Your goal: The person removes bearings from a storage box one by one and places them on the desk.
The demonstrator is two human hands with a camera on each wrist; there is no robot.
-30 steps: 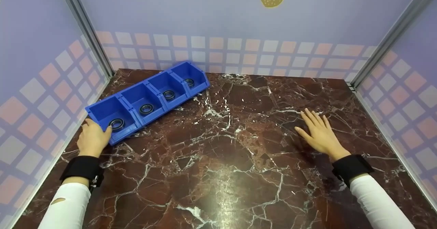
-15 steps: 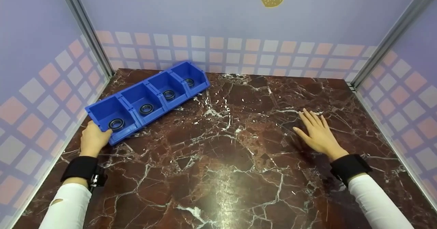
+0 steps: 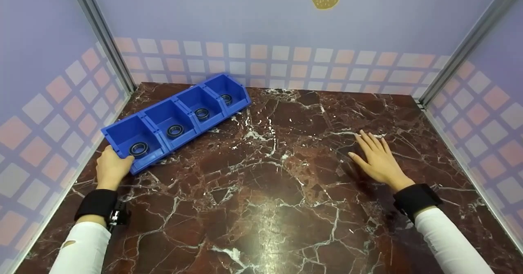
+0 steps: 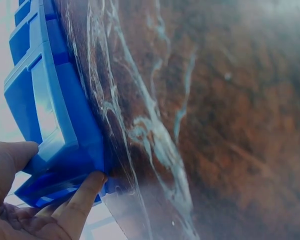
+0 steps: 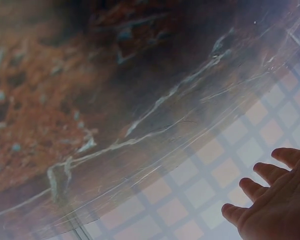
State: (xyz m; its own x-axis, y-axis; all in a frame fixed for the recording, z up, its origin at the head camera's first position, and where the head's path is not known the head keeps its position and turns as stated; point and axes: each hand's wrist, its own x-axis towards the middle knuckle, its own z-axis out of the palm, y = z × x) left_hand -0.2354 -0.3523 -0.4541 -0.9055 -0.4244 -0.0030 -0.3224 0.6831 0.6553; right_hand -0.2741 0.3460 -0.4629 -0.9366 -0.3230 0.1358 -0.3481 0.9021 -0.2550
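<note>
My left hand (image 3: pixel 112 168) holds the near left corner of a blue storage bin (image 3: pixel 184 139) that stands slanted at the back left of the table. In the left wrist view, the thumb (image 4: pixel 21 152) lies over the bin's front edge and a finger (image 4: pixel 82 202) reaches against its lower side. A row of several compartments makes up the bin, with a dark ring-shaped ball bearing (image 3: pixel 139 155) in the nearest one and one bearing in each of the others. Over on the right, my right hand (image 3: pixel 380 165) holds nothing, its fingers extended and spread at the table surface.
The brown marbled table (image 3: pixel 261 208) is walled at the back and both sides by lilac panels (image 3: pixel 278 24) with a checkered print. Metal posts (image 3: pixel 100 32) stand at the back corners. The bin's far end is close to the back panel.
My left hand has shifted slightly at the bin's corner, its fingers drawn in closer. My right hand has slid a little to the left. The bin and bearings look almost unmoved.
</note>
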